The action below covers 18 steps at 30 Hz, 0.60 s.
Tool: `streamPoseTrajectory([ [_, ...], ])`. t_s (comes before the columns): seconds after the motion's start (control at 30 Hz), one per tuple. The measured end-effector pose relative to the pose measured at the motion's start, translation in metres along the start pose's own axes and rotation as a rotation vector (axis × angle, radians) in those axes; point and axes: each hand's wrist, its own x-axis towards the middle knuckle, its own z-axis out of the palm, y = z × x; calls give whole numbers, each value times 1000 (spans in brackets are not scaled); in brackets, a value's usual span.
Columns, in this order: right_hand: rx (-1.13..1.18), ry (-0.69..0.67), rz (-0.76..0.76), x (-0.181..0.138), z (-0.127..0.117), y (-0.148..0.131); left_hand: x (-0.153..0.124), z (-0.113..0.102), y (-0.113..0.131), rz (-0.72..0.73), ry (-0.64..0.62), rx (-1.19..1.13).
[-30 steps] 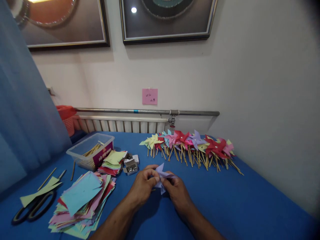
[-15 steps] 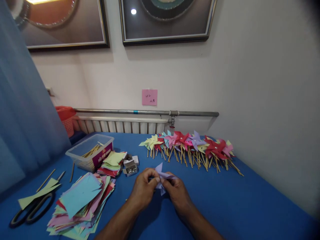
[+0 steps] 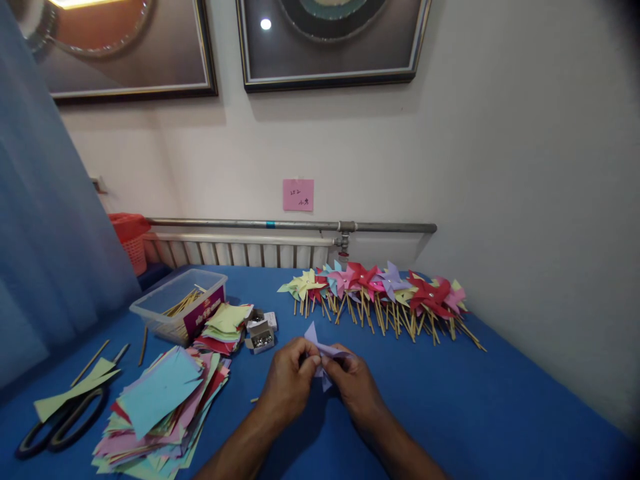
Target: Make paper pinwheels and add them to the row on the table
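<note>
Between my hands, above the blue cloth, is a purple paper pinwheel with its blades folded in toward the middle. My left hand pinches its left side between thumb and fingers. On the other side, my right hand grips it near the centre, thumb close to my left thumb. The point where the blades meet is hidden by my fingers. A small end of a stick shows beside my left wrist. Just beyond my left hand are small boxes of shiny pins.
Finished pinwheels on sticks lie in a row at the back right. On the left are a stack of cut coloured paper, a smaller paper pile, a plastic tub of sticks and black-handled scissors.
The upper left blade of the purple pinwheel has tipped left, and my left hand has shifted slightly with it. Both hands keep their hold.
</note>
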Motion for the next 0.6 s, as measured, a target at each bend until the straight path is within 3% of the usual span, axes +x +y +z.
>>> streamPoseTrajectory([
  [0.6,-39,14,1,0,1,-1,1,1,-1,-44,-4,-8],
])
